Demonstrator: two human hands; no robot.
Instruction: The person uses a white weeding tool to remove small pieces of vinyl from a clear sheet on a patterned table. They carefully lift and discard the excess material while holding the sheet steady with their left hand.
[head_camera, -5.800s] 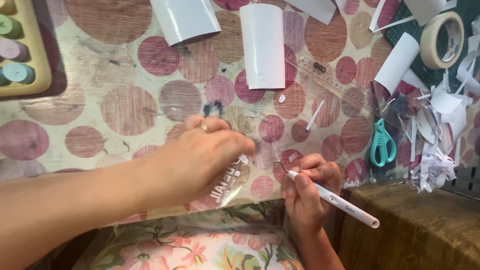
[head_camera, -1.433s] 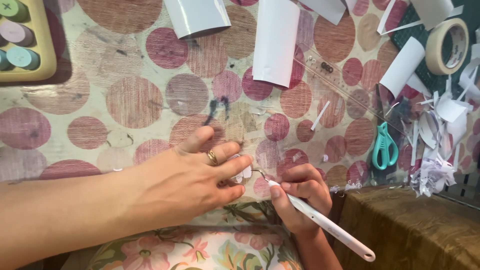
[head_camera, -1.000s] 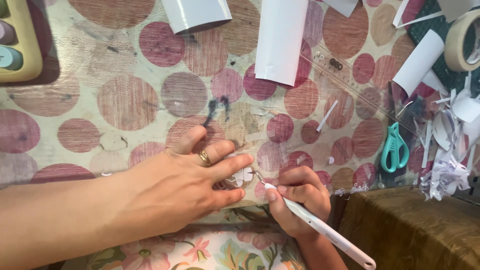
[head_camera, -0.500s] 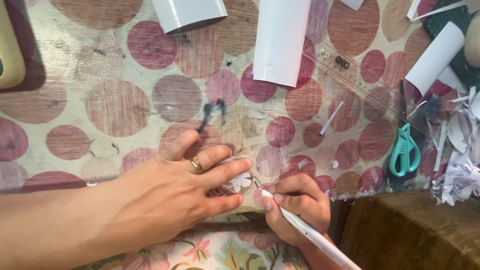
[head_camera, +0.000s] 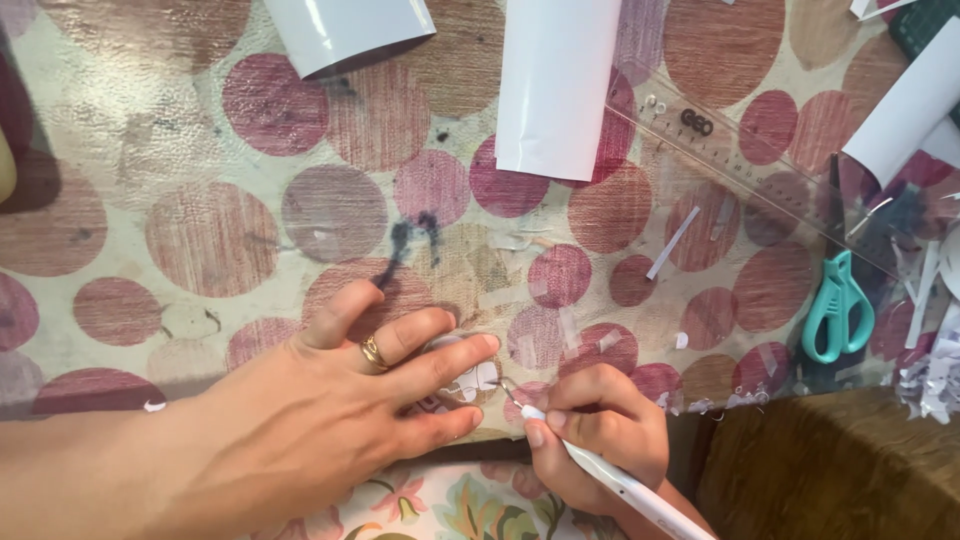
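Sticker sheet (head_camera: 470, 378) — a small clear piece with white cut shapes — lies near the front edge of the worktop (head_camera: 200, 200), which is covered in a cloth of red and brown circles. It looks thin, light and limp, liable to slide or curl, so it is best pinned flat from above and lifted only by an edge. Two rolled white sheets (head_camera: 560, 85) lie at the far side, well apart, with a clear ruler (head_camera: 760, 165) slanting to their right and teal scissors (head_camera: 838, 320) beside white paper scraps (head_camera: 935, 370). Open cloth to the left and behind gives room; the front edge is just beside the work, so there is little room toward the person. The left hand (head_camera: 330, 420) presses down on the sheet, fingers spread flat, gripping nothing. The right hand (head_camera: 600, 435) is clenched around a white pen-like tool (head_camera: 610, 480) — its fine tip touches the sheet's right edge.
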